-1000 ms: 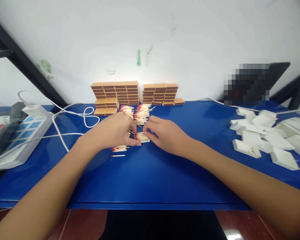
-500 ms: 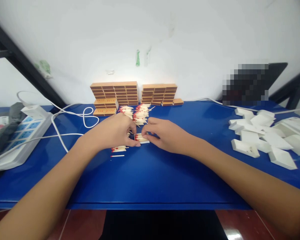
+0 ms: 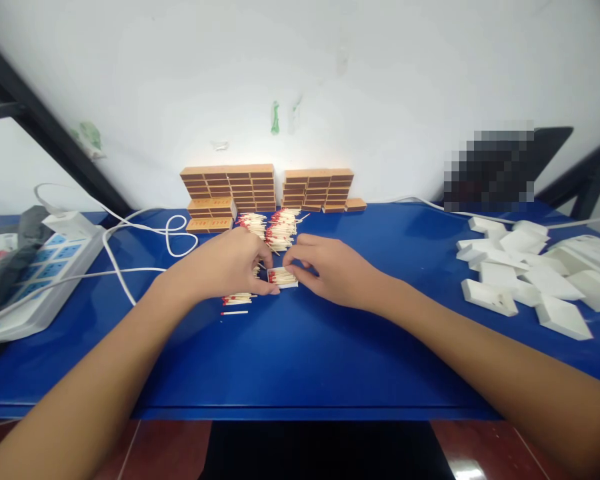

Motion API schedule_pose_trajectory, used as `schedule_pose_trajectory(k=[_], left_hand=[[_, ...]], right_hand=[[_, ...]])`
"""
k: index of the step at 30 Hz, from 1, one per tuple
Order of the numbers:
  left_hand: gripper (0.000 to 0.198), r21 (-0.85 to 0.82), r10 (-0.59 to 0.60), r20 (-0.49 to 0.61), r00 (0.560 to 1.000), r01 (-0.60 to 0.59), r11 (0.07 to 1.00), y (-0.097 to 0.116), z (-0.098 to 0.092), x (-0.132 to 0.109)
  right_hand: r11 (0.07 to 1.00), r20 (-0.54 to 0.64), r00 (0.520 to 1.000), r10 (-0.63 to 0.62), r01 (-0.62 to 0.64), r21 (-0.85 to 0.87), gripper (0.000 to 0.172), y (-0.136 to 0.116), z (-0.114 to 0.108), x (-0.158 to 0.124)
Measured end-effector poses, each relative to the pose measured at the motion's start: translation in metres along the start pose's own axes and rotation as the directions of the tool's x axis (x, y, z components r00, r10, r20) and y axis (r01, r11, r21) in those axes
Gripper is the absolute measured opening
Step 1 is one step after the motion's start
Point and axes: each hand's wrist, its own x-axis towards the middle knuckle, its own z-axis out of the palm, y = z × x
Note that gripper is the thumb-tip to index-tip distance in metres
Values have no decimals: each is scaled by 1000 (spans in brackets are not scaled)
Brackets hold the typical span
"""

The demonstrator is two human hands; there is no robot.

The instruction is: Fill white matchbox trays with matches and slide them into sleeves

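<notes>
A small white matchbox tray [image 3: 291, 285] filled with red-tipped matches [image 3: 280, 276] lies on the blue table between my hands. My left hand [image 3: 233, 260] curves round the tray's left end, with its thumb at the near corner and its fingers at the far side. Over the right end, my right hand [image 3: 330, 270] is closed, thumb and forefinger together on the matches' pale ends. Two heaps of loose matches [image 3: 281, 230] lie just beyond my fingers. More loose matches [image 3: 239, 299] show below my left hand, with a single match [image 3: 235, 313] nearer me.
Stacked matchboxes [image 3: 230, 183] stand against the wall, with a second stack [image 3: 317, 187] to their right. Several white trays [image 3: 520, 260] are piled at the right. A power strip [image 3: 55, 273] and white cables [image 3: 111, 250] lie at the left. A dark screen-like object [image 3: 547, 160] leans at the back right.
My right thumb and forefinger have shifted very slightly over the tray's right end, baring a little more of the matches. My left hand has stayed in place.
</notes>
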Motion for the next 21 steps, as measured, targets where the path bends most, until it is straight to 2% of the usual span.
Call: schedule_pose_trajectory(k=[5,7,11,15,21], left_hand=[[31,-16,-5,14,1000,6,1000,1,-1,-1],[30,-28,-9,16,1000,9,1000,2,-1,-1],[29,-46,-4,18,1000,4,999,2,-2,-2],[30,-42,-6,28,1000,7,999,2,-2,-2],[32,-30,-21,33,999,22,999,2,-2,-1]], right_hand=[[986,-145,976,162,-164,0,12,10,7,14],[979,-157,966,205,-203,30,14,14,12,24],[974,-128,967,220,-211,81,16,18,23,39],[973,-105,969,226,-218,79,17,20,30,42],[980,-135,971,196,-193,37,16,22,18,29]])
